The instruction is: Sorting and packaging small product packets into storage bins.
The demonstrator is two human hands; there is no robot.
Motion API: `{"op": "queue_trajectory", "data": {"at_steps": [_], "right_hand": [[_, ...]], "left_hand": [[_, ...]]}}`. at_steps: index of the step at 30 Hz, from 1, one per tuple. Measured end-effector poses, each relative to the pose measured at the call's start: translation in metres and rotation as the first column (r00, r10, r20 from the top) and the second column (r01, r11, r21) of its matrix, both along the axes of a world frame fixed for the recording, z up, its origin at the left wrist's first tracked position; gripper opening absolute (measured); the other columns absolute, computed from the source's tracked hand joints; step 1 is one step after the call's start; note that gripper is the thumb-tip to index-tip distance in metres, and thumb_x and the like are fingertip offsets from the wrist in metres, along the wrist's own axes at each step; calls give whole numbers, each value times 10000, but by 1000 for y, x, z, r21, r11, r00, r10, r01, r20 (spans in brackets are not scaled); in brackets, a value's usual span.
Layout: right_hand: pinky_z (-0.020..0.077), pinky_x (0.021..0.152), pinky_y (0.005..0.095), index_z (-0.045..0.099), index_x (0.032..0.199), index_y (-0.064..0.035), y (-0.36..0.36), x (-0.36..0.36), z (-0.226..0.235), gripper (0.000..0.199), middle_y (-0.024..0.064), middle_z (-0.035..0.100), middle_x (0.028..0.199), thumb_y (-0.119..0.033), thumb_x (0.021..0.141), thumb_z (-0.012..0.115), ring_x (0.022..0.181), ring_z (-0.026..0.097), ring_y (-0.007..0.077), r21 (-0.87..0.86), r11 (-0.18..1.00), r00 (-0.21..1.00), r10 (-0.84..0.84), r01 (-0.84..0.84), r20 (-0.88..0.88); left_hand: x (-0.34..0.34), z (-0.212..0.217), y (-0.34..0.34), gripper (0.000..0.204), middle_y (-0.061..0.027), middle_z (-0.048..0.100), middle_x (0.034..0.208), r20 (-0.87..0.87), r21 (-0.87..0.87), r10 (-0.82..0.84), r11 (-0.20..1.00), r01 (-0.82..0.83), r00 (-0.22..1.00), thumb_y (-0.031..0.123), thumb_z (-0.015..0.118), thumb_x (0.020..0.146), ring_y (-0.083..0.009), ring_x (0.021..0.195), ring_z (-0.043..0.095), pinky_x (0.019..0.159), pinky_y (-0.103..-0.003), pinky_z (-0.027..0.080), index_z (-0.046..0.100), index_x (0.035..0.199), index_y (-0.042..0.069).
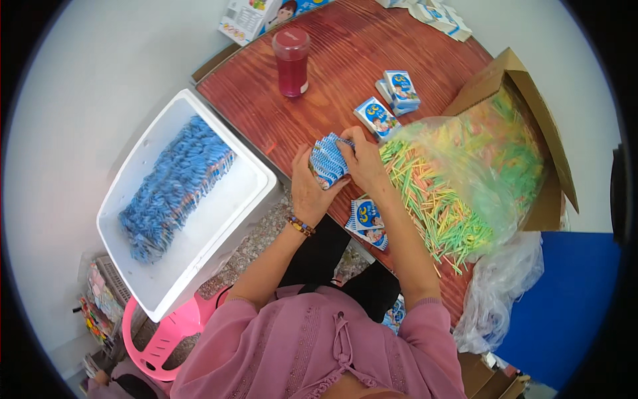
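Holding one packet stack (328, 159) between two hands (310, 191) (366, 164)

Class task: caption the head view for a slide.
Bare fingers clasp blue packets beside colourful sticks on a wooden table.

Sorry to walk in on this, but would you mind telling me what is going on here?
The person's left hand and right hand hold a stack of blue packets near the table's edge. On the right, colourful sticks lie heaped by an open cardboard box. On the left, a white tub holds similar-looking blue bundles.
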State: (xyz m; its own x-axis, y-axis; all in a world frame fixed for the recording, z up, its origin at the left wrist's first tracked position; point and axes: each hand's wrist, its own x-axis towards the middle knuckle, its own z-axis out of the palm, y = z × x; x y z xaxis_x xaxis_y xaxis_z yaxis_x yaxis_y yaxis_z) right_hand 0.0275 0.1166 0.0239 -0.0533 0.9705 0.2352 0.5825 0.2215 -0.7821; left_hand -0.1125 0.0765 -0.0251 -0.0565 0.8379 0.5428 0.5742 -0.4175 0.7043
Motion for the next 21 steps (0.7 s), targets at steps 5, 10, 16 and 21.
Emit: {"op": "queue_trajectory", "data": {"at_steps": [5,10,16,21], "right_hand": [[478,762,454,537,1047,-3,-12,-4,-7,221,274,619,971,-189,927,536,926,599,418,-12,990,990,139,-140,-6],[443,889,406,547,1135,32,-29,-4,10,374,233,590,1063,-235,882,613,1035,568,374,-37,961,956,269,-275,-122],[439,892,402,461,1200,45,-19,-15,-8,563,227,523,1136,-233,786,723,1044,550,364,-107,955,958,268,-278,-99],[444,807,375,457,1167,59,-20,-11,-9,486,190,552,1029,-199,827,688,928,561,285,33,972,973,232,-232,12]], "left_hand": [[-3,-19,0,961,-219,541,1164,262,-123,-35,990,70,964,284,860,631,-370,1078,546,915,-411,452,333,1368,-37],[1,-8,2,1038,-231,528,1184,-1,-109,-52,993,51,999,345,838,626,-370,1116,512,945,-439,395,283,1390,-87],[-10,-3,6,1162,-213,558,1131,-37,-215,-58,975,49,998,321,835,590,-366,1065,539,919,-437,402,153,1412,-140],[-1,-9,7,1202,-203,513,1212,-36,-67,-11,998,9,999,296,843,565,-347,1135,496,1000,-447,342,116,1412,-149]]}}
